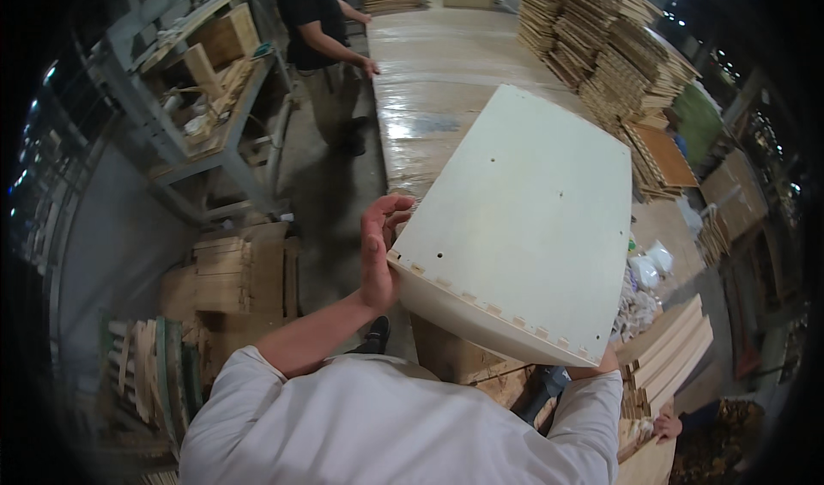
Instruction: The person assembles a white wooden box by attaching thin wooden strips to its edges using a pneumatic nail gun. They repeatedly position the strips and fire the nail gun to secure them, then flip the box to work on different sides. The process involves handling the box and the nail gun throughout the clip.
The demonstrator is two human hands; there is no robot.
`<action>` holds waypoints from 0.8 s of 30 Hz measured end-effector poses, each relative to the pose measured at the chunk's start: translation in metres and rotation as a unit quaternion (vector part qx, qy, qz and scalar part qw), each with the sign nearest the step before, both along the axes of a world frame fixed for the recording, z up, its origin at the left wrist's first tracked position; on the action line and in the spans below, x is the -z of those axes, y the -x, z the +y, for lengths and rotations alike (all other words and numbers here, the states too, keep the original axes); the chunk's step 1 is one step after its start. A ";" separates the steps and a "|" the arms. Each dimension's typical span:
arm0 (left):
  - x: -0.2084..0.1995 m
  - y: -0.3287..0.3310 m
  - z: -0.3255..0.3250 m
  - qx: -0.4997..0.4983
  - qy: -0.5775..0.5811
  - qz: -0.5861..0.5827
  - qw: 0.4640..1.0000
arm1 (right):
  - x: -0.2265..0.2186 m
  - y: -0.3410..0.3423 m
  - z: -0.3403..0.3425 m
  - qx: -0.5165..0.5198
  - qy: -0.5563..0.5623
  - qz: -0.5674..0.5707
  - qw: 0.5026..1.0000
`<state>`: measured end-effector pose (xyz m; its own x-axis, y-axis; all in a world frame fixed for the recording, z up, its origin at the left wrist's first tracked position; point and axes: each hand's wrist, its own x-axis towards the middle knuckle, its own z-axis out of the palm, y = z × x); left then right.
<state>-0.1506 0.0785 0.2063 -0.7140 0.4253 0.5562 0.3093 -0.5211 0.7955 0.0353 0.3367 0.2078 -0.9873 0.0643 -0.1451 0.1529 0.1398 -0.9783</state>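
A pale wooden box [524,202] with interlocking corner joints is tilted in front of my chest, a broad flat face with several small holes turned up. My left hand [382,249] is against its left edge, with the thumb side toward me and the fingers curling behind the edge. My right hand [606,363] is at the near right corner, holding from the side and below; its fingers are hidden behind the box. Under that corner, a dark power tool [548,386] lies partly covered by the box and my right sleeve.
A long worktable [446,47] runs ahead, with tall stacks of jointed wooden panels [601,39] at its right. At its left edge stands a person in a dark shirt [309,21]. More boards [678,348] and another person's hand [666,425] are at the near right. A machine bench [215,133] stands left.
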 end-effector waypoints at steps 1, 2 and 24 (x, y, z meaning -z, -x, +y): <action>0.002 -0.003 0.000 -0.016 -0.014 -0.007 1.000 | 0.000 0.003 0.001 -0.019 0.005 -0.005 1.000; 0.004 -0.005 -0.002 -0.036 -0.014 -0.008 0.999 | 0.000 0.006 0.001 -0.039 0.011 -0.009 0.999; 0.032 0.150 0.101 0.022 0.132 -0.225 0.965 | 0.015 -0.093 -0.034 0.591 0.219 0.269 0.729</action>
<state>-0.3004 0.1792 0.1739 -0.8363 0.5449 0.0615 -0.1161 -0.2856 0.9513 0.1288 0.3026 0.1933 -0.2017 0.9792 -0.0202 -0.5078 -0.1222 -0.8528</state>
